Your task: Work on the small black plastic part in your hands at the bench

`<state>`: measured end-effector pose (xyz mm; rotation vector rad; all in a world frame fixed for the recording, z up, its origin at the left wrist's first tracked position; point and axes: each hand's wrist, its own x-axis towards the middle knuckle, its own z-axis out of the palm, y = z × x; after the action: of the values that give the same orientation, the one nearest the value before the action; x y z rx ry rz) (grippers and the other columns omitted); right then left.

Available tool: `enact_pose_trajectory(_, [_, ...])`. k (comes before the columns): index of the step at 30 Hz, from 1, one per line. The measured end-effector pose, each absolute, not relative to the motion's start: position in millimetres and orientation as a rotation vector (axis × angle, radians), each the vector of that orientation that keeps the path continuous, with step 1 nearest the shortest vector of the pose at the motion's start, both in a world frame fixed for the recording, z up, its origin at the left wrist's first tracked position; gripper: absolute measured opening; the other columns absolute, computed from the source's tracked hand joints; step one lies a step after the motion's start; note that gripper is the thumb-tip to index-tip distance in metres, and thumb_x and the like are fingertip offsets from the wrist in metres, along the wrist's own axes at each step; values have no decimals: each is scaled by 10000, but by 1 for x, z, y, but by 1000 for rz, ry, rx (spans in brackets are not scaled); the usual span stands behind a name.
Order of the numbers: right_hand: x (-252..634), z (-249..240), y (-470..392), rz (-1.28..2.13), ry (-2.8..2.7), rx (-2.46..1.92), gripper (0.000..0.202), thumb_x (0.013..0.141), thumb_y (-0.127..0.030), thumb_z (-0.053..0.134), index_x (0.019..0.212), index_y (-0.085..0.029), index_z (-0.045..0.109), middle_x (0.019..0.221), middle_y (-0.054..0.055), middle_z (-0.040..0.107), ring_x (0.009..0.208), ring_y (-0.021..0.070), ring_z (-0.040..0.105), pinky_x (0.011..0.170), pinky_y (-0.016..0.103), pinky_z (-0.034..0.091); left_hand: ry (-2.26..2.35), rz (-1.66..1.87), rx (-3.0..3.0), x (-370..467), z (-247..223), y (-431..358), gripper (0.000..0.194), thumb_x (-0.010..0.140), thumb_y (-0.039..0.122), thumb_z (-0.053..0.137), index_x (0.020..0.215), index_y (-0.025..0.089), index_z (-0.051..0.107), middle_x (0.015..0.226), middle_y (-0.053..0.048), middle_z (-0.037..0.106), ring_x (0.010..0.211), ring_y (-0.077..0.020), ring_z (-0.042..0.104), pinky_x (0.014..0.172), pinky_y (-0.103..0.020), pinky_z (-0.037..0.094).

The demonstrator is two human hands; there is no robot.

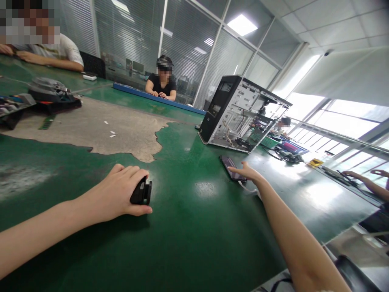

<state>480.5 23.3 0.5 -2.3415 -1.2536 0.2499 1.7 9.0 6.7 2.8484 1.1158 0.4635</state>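
Note:
My left hand (129, 190) is wrapped round a small black object (142, 191), held just over the green table at centre left. On the right, my right hand (246, 172) has its thumb and fingers apart, with one finger reaching over the screen of a phone (233, 168). The phone lies on the table, and a white cable (249, 189) runs from its lower end beneath my right wrist. Whether the finger touches the screen cannot be made out.
An open computer case (240, 113) stands behind the phone. Dark parts (51, 91) lie at far left by a worn grey patch (121, 129) on the green table (188, 227). People sit across the table; another person's hands (355, 176) are at far right.

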Motion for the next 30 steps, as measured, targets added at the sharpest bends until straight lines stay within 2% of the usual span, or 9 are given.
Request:
enact_pose_trajectory(3, [470, 0, 19, 289, -1343, -2367, 1053, 451, -424, 769, 1306, -53, 278, 1148, 217, 552, 1037, 334, 538, 847, 389, 426, 1119, 470, 2850, 3, 10, 7, 663, 612, 686, 521, 1020, 164, 504, 947, -80, 568, 871, -258, 517, 791, -365, 307])
enact_pose_trajectory(9, [444, 12, 15, 247, -1427, -2327, 968, 544, -321, 723, 1320, -45, 215, 1114, 208, 556, 1008, 328, 555, 841, 410, 423, 1113, 503, 2853, 1, 9, 6, 643, 623, 672, 526, 1020, 167, 505, 967, -79, 569, 873, -256, 516, 796, -363, 300])
enact_pose_trajectory(12, [399, 21, 9, 152, -1502, -2215, 917, 587, -314, 704, 1320, -64, 214, 1224, 238, 451, 1139, 360, 440, 921, 464, 347, 1113, 510, 2847, 0, 8, 7, 660, 609, 684, 529, 1030, 176, 498, 962, -68, 570, 865, -246, 513, 777, -348, 299])
enact_pose_trajectory(15, [322, 25, -7, 176, -1700, -1965, 655, 717, -372, 602, 1279, -212, 306, 1201, 100, 497, 1107, 225, 486, 921, 354, 388, 1100, 507, 2858, 0, 8, 7, 668, 608, 683, 531, 1038, 172, 495, 965, -68, 566, 881, -245, 507, 782, -344, 289])
enact_pose_trajectory(17, [268, 23, -20, 443, -1947, -1530, 490, 776, -379, 544, 1218, -234, 389, 1123, 73, 542, 1004, 192, 543, 850, 340, 442, 1099, 513, 2875, 1, 8, 5, 656, 620, 664, 537, 1044, 166, 490, 971, -72, 563, 889, -243, 504, 786, -344, 283])
enact_pose_trajectory(20, [207, 16, -32, 779, -1950, -1257, 334, 822, -394, 479, 1113, -231, 495, 1042, 68, 568, 932, 187, 558, 761, 330, 476, 1089, 531, 2900, 2, 10, 4, 632, 624, 623, 567, 1035, 152, 480, 962, -74, 561, 883, -241, 505, 776, -344, 285])
enact_pose_trajectory(24, [174, -1, -31, 1232, -1635, -1163, 355, 837, -483, 392, 910, -187, 573, 816, 33, 573, 759, 152, 581, 650, 296, 501, 1091, 512, 2920, 2, 11, 3, 623, 568, 628, 613, 952, 155, 483, 915, -65, 557, 845, -241, 503, 744, -346, 295])
enact_pose_trajectory(28, [166, -11, -31, 1327, -1458, -1076, 298, 774, -479, 509, 860, -198, 551, 719, -16, 528, 642, 104, 542, 611, 256, 502, 1121, 489, 2939, 1, 11, 3, 650, 559, 656, 602, 949, 153, 470, 891, -61, 544, 820, -234, 504, 732, -344, 303])
enact_pose_trajectory(30, [165, -12, -32, 1305, -1462, -1072, 283, 761, -454, 539, 877, -196, 553, 750, -12, 531, 645, 103, 536, 620, 265, 500, 1134, 495, 2941, 1, 11, 2, 637, 559, 659, 600, 925, 155, 469, 880, -60, 542, 817, -234, 504, 726, -343, 305])
